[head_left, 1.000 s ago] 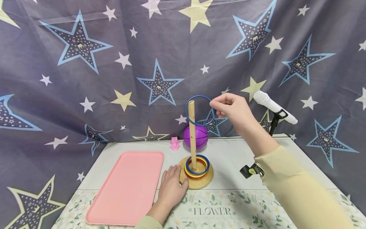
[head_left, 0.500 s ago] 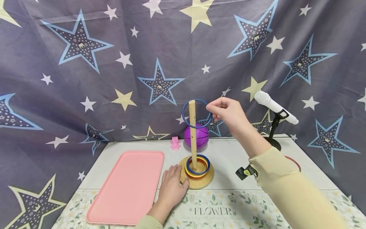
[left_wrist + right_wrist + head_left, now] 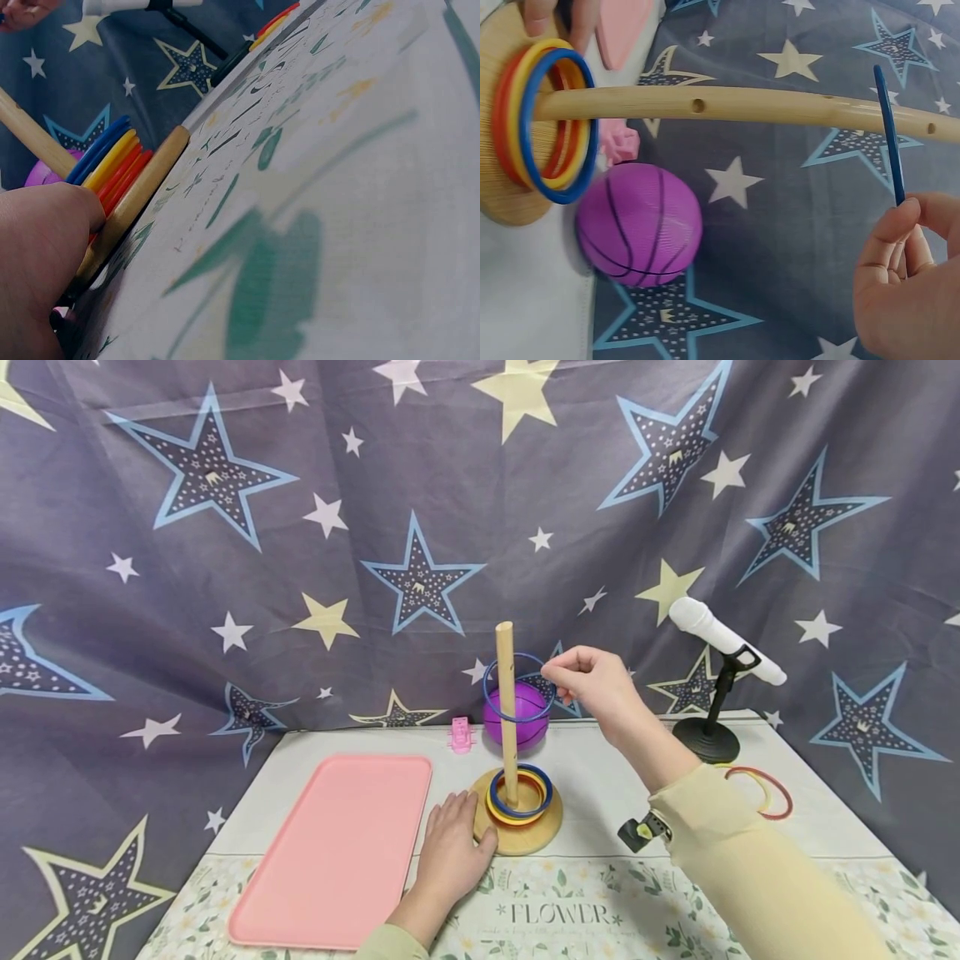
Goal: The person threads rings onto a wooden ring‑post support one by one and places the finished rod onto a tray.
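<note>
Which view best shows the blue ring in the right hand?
Head view: the blue ring shows as a nearly whole loop, its edge pinched by the right hand. The right wrist view shows it edge-on, as a thin bar; the left wrist view catches, at most, a speck at its upper left corner.

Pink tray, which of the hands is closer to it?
Left. The left hand touches the base, just beyond the tray's right edge; the right hand is farther away, raised right of the pole.
</note>
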Motion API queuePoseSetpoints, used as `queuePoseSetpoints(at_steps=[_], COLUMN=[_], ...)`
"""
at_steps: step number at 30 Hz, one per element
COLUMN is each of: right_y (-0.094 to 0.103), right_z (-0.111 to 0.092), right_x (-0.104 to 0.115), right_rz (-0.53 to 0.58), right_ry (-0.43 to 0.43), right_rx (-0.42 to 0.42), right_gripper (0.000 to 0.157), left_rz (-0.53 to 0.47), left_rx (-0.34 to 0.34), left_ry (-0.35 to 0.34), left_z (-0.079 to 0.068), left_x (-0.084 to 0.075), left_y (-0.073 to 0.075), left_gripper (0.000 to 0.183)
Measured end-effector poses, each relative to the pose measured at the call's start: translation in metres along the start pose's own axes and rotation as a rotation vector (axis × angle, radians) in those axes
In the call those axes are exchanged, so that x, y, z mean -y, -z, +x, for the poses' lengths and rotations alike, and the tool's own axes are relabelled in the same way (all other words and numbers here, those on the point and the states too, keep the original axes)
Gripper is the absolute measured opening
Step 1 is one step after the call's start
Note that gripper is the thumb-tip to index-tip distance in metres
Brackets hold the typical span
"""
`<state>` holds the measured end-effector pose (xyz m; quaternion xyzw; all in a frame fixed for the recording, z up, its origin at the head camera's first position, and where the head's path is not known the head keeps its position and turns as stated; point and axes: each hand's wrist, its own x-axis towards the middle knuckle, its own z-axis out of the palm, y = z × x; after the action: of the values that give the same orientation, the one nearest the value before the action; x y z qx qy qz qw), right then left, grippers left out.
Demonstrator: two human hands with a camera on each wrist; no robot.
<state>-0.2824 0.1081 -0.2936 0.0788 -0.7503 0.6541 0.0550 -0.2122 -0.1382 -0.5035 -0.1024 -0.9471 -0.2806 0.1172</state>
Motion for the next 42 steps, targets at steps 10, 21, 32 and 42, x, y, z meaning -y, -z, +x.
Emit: queuePoseSetpoints(at_steps=[10, 21, 32, 42], right_y=[-0.005, -0.013, -0.019, -0.02], right_z=[-0.003, -0.008, -0.015, -0.017], right_x=[-0.029, -0.057, -0.079, -0.098], right_rz=[-0.002, -0.009, -0.019, -0.041], right_ry=[-0.067, -0.088, -0.12, -0.147], right_rx=[0.017, 0.019, 0.036, 0.032], right_gripper=[0.017, 0.012, 0.012, 0.012], left_rz=[0.012, 0.013, 0.015, 0.021], left_rx=[0.001, 0.006, 0.002, -0.003], left_ry=[0.005, 0.012, 0.004, -0.001], left_z=[0.0, -0.001, -0.001, 0.0], left_x=[0.0, -0.002, -0.001, 0.0], left_y=[0.0, 0.001, 0.0, 0.0], left_gripper=[0.066, 0.065, 0.066, 0.066])
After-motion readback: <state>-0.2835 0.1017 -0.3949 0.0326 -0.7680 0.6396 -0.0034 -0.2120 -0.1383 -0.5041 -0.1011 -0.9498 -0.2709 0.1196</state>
